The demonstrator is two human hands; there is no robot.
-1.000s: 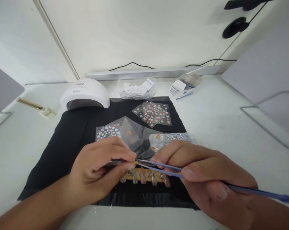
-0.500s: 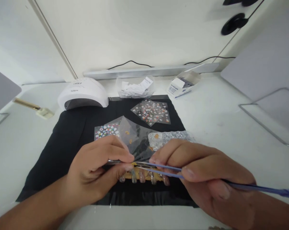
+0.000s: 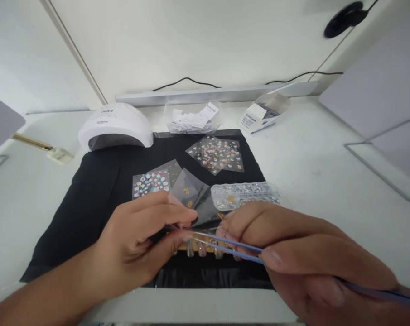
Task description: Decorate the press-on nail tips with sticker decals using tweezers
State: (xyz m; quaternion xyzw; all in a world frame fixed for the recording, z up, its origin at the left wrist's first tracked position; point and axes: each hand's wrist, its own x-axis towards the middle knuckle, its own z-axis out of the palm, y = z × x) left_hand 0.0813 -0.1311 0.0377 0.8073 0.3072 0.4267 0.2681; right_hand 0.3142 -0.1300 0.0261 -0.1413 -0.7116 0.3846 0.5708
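My left hand [image 3: 133, 240] pinches the edge of a clear sticker sheet [image 3: 205, 206] with a few gold decals on it, bent between my two hands. In my right hand [image 3: 306, 253] are blue tweezers [image 3: 240, 246], their thin tips reaching the sheet's edge by my left thumb. Whether anything sits between the tips is too small to tell. My right fingertips are also close to the sheet's right edge. Below it, partly covered, several glossy false nails [image 3: 202, 249] stand in a row on a yellow-gold holder.
A black mat [image 3: 99, 190] bears colourful sticker sheets [image 3: 153, 181], more clear sticker sheets [image 3: 220, 154] and a rhinestone case [image 3: 259, 190]. Behind stand a white nail lamp [image 3: 118, 124], a plastic tub [image 3: 191, 120] of packets and an alcohol pad box [image 3: 264, 113]. A bottle brush-like item [image 3: 59, 155] lies left.
My left thumb and forefinger have parted slightly, and the sheet is tilted differently. The tweezers and right hand have shifted a little down and right. The whole view has moved slightly.
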